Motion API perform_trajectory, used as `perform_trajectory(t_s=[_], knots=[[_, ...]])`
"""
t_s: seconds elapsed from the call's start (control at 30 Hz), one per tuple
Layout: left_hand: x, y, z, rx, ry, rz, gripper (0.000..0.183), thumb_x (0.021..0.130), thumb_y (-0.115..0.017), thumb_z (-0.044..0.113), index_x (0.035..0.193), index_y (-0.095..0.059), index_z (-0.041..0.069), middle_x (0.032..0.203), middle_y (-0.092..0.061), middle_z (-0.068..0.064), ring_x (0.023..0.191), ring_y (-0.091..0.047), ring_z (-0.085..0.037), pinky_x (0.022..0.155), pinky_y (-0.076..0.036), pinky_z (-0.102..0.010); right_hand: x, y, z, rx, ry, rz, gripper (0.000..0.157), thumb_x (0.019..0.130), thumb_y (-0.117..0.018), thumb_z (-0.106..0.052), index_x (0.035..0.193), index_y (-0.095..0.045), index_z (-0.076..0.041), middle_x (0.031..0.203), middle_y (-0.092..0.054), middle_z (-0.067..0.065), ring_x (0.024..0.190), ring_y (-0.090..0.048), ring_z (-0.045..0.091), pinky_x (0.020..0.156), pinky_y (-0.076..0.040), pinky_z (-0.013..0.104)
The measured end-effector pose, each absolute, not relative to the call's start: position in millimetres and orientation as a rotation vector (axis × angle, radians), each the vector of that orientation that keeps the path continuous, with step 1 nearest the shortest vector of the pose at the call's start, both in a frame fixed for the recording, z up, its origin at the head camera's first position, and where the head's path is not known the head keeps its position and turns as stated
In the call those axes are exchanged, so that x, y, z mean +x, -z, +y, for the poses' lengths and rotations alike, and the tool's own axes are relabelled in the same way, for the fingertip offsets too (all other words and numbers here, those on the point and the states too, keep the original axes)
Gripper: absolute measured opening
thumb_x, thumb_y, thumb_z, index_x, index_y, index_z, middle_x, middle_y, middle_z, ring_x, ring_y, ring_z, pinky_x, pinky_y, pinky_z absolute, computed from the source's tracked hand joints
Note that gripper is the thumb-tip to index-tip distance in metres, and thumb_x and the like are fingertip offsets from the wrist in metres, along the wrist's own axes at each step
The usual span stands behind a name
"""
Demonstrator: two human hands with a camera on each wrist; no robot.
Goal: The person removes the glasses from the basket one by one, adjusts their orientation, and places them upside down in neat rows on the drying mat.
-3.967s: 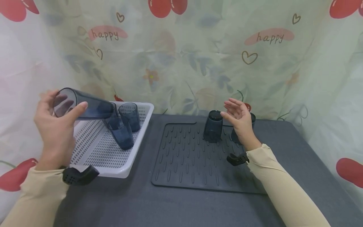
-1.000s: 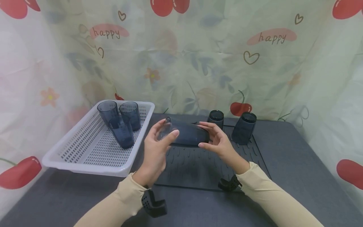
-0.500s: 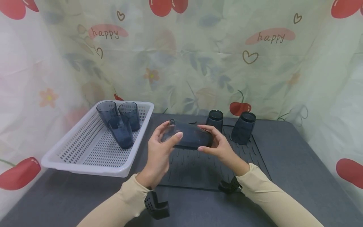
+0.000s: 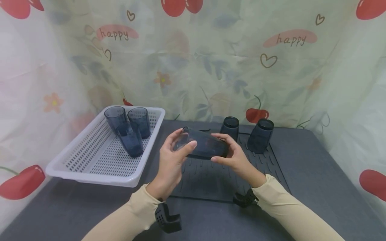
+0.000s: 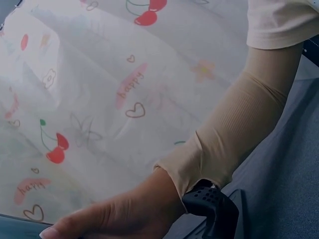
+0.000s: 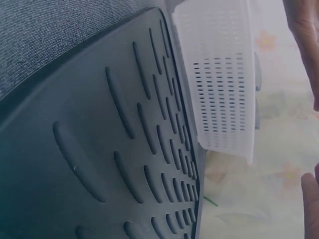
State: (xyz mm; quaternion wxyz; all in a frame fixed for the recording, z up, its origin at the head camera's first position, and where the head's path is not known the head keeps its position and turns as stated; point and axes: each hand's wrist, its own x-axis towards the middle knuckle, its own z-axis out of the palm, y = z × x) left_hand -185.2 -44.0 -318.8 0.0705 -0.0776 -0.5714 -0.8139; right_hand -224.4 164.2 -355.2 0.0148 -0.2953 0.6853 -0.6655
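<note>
A dark blue-grey drinking glass (image 4: 205, 144) lies tipped on its side in the air above the black drying mat (image 4: 205, 182). My left hand (image 4: 173, 157) grips its open end at the left, thumb along the near side. The base end sits between the thumb and fingers of my right hand (image 4: 232, 157). Behind the hands, one glass (image 4: 230, 129) stands upside down on the mat, partly covered by the right hand. Another upside-down glass (image 4: 260, 136) stands to its right. In the left wrist view only the thumb side of the left hand (image 5: 119, 219) and a sliver of glass (image 5: 22, 228) show.
At the left a white perforated basket (image 4: 90, 179) holds three more glasses, one of them a leaning glass (image 4: 130, 140). A dark cloth-covered table (image 4: 208, 221) lies under everything. A printed curtain (image 4: 193, 90) closes off the back and sides.
Earlier the left hand held the glass over the basket; it has carried it right to above the mat, where the right hand now holds its base. Over the last second the glass shifted slightly right.
</note>
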Motion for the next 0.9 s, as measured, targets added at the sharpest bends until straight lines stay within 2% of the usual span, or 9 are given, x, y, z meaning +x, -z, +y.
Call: perform_trajectory(t_s=[0.3,0.77,0.9], knots=[[-186,321,-43,-0.229,2.449,-1.746,0.065,0.084,-0.071,0.005,0.142,-0.041,0.008,0.137,-0.047,-0.013,0.122,-0.052,-0.028,0.102,-0.041,-0.057,-223,354,167,-0.88,2.048,2.143,0.068,0.083,-0.075,-0.007,0.142,-0.041,-0.009,0.132,-0.052,0.004,0.111,-0.06,0.015,0.087,-0.055,0.028],[-189,317,-51,-0.269,2.462,-1.914,0.063,0.086,-0.069,0.009,0.141,-0.039,0.012,0.139,-0.045,-0.011,0.122,-0.051,-0.03,0.104,-0.036,-0.062,-221,350,171,-0.813,2.028,2.273,0.067,0.077,-0.08,-0.005,0.137,-0.05,-0.009,0.13,-0.055,0.002,0.114,-0.058,0.014,0.091,-0.053,0.026],[-191,316,-56,-0.288,2.423,-2.01,0.061,0.085,-0.069,0.009,0.139,-0.04,0.012,0.139,-0.047,-0.009,0.121,-0.051,-0.028,0.1,-0.042,-0.052,-219,344,175,-0.824,2.025,2.309,0.067,0.076,-0.08,-0.004,0.136,-0.051,-0.009,0.135,-0.053,0.001,0.119,-0.053,0.014,0.094,-0.05,0.024]])
